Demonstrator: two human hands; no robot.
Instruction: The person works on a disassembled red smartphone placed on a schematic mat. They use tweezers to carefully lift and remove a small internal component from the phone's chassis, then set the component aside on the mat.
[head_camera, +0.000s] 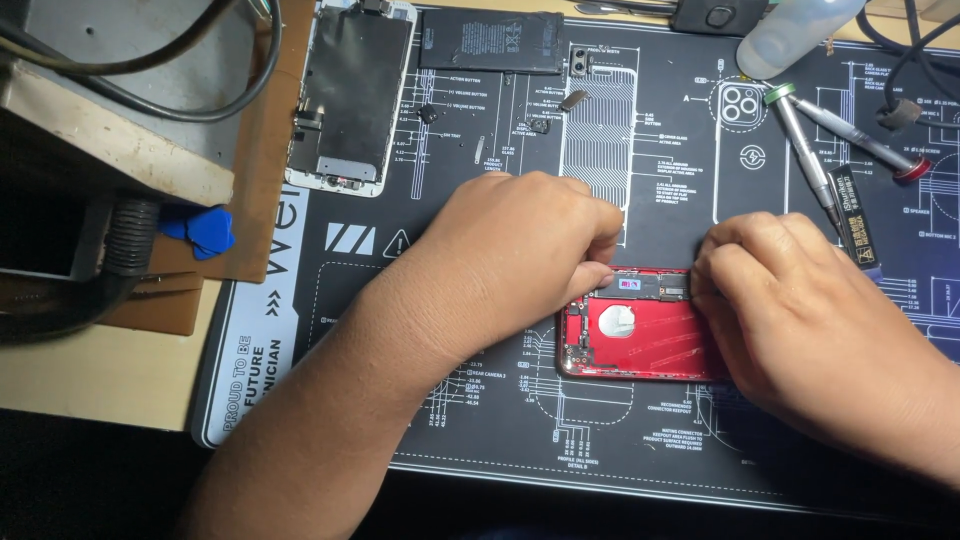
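Note:
An opened red phone housing (640, 345) lies on the black repair mat (480, 420), its inside facing up. A dark logic board (645, 288) sits along its top edge. My left hand (510, 250) rests over the housing's upper left corner, fingers curled and pinching the board's left end. My right hand (790, 300) covers the housing's right side, fingertips pressed on the board's right end. What lies under either palm is hidden.
A detached phone screen (350, 95) and a black battery (492, 42) lie at the mat's far edge. Two screwdrivers (810, 150) and a clear bottle (795, 30) sit at the far right. Blue picks (205, 230) and thick cables (120, 260) occupy the left.

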